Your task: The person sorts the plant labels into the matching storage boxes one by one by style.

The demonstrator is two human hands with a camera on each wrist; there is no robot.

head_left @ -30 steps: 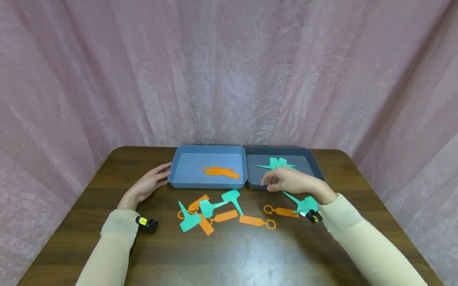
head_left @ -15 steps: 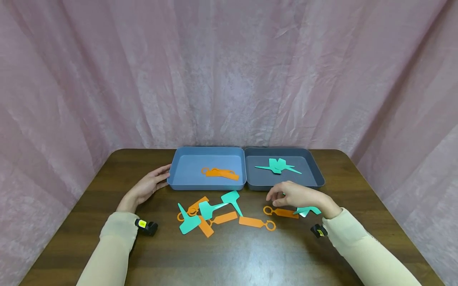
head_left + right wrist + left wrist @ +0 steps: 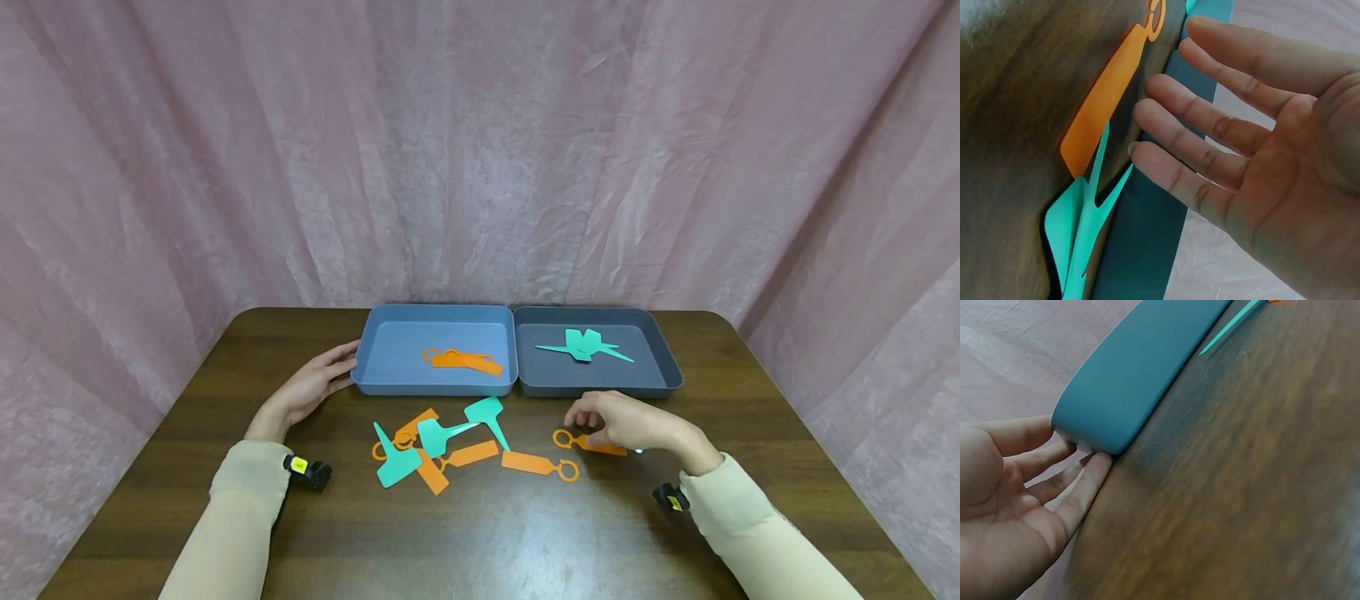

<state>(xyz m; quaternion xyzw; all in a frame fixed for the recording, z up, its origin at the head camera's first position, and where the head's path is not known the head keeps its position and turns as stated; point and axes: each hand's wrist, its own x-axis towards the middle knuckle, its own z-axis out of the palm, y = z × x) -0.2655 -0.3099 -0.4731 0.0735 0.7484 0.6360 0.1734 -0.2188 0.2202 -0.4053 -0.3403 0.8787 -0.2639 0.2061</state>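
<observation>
My left hand (image 3: 311, 385) touches the left end of the blue tray (image 3: 397, 354) with straight fingers; the left wrist view shows its fingertips against the tray's wall (image 3: 1122, 387). My right hand (image 3: 630, 423), holding nothing, hovers over an orange loop-ended tag (image 3: 613, 451) in front of the dark grey tray (image 3: 641, 367). In the right wrist view its loosely bent fingers (image 3: 1179, 169) are apart from that tag and from the green T-shaped plant labels (image 3: 1088, 219) overlapping beside it. From the head view, the hand and wrist hide nearly all of those labels.
Several orange tags (image 3: 468, 362) lie in the blue tray, and green plant labels (image 3: 580, 344) in the grey one. Mixed orange tags (image 3: 528, 463) and green labels (image 3: 397, 467) are scattered on the wooden table (image 3: 450, 542). A pink curtain (image 3: 480, 167) hangs behind.
My right hand has come back from over the grey tray toward the near side, down to the orange tag and green labels in front of it. The left hand stays at the blue tray.
</observation>
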